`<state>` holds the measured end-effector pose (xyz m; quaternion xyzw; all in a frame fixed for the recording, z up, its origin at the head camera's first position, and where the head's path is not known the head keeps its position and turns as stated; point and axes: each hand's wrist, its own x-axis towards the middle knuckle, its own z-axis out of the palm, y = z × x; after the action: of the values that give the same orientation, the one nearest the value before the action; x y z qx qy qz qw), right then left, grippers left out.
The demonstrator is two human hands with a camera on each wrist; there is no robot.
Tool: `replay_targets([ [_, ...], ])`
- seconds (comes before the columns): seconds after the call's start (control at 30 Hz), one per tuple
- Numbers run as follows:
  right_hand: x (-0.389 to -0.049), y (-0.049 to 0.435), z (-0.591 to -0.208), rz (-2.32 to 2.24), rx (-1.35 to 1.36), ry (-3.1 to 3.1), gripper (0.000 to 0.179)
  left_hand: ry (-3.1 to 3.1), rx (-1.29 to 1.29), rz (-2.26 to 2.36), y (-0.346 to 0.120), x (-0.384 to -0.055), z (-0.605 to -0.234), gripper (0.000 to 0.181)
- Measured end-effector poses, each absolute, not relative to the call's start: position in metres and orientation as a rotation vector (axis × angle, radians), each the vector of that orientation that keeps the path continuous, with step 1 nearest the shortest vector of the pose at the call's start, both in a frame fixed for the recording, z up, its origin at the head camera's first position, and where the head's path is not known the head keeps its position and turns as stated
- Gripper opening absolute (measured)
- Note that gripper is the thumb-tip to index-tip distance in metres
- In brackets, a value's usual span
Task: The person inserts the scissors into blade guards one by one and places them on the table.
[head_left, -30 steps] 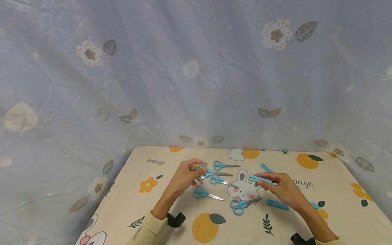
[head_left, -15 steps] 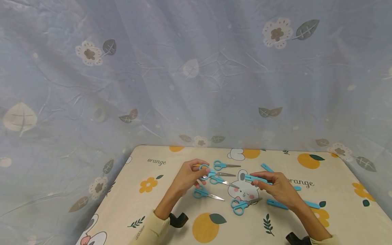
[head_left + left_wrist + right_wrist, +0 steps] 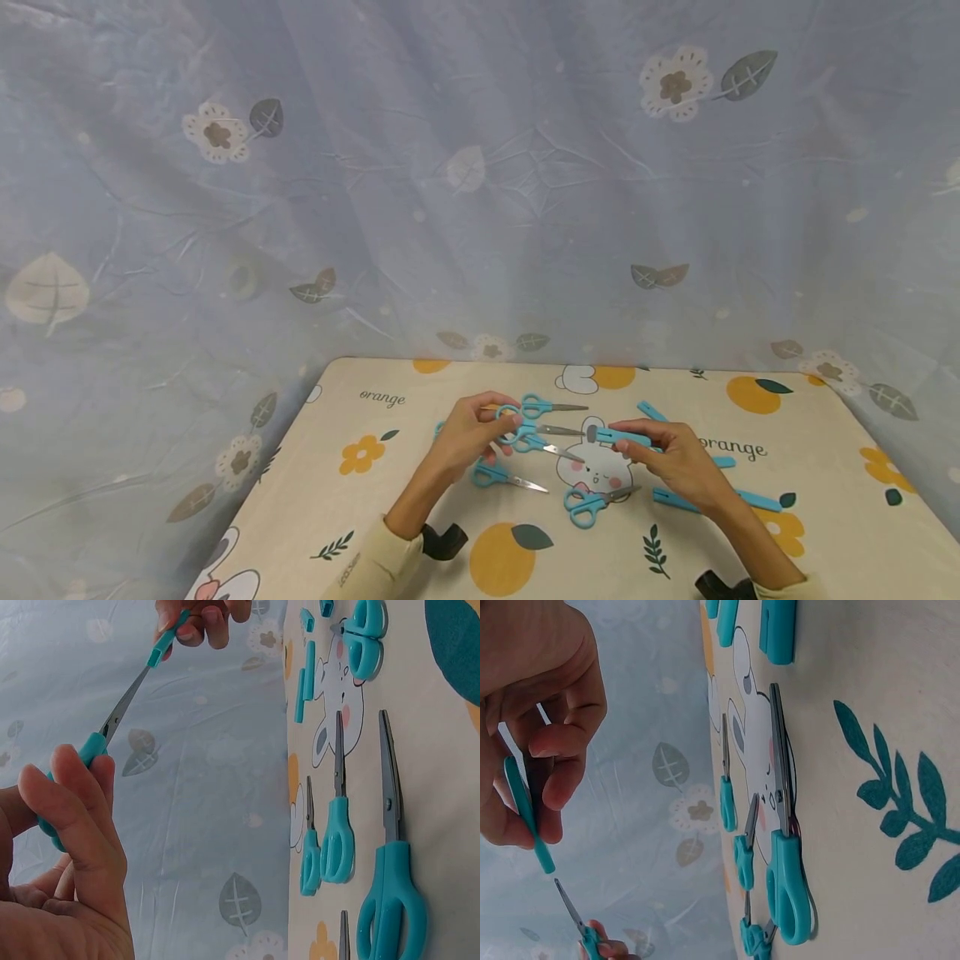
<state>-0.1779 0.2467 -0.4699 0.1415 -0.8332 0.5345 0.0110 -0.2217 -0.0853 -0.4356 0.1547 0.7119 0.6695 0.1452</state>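
My left hand (image 3: 467,435) pinches a pair of scissors (image 3: 527,427) by its light-blue handles, above the table. The closed blades point right. A light-blue blade cover (image 3: 624,437) is held between the thumb and fingers of my right hand (image 3: 684,460). In the right wrist view, the blade tip of the held scissors (image 3: 568,902) stands just short of the end of the cover (image 3: 526,814), roughly in line with it. More scissors lie below and around the left hand, among them one pair (image 3: 510,477) nearer the body and another (image 3: 557,407) farther back.
Another pair of scissors (image 3: 588,504) lies in front, between the hands. Several loose blade covers (image 3: 678,499) lie on the right, partly under the right arm. A patterned cloth (image 3: 420,517) covers the table, and a grey-blue curtain (image 3: 480,225) hangs behind it.
The left hand has moved slightly right with the scissors. My right hand has moved left with the cover, so the gap between blade tip and cover has narrowed.
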Motion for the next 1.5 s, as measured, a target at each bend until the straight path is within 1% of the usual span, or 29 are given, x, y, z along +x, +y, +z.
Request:
replay_targets([
  [0.17, -0.179, 0.245, -0.471, 1.689, 0.411, -2.596, 0.033, 2.034, 0.439, 1.933, -0.083, -0.221, -0.435, 0.028],
  [0.4, -0.180, 0.243, -0.471, 1.795, 0.352, -2.576, 0.031, 2.048, 0.439, 1.934, -0.080, -0.222, -0.435, 0.028],
  [0.83, -0.178, 0.233, -0.470, 1.881, 0.255, -2.594, 0.034, 2.043, 0.448, 1.954, -0.077, -0.222, -0.438, 0.029],
  [1.27, -0.180, 0.225, -0.471, 1.938, 0.220, -2.612, 0.036, 2.083, 0.483, 1.904, -0.074, -0.221, -0.439, 0.029],
  [1.5, -0.179, 0.222, -0.473, 1.957, 0.229, -2.605, 0.033, 2.077, 0.484, 1.904, -0.071, -0.221, -0.442, 0.027],
])
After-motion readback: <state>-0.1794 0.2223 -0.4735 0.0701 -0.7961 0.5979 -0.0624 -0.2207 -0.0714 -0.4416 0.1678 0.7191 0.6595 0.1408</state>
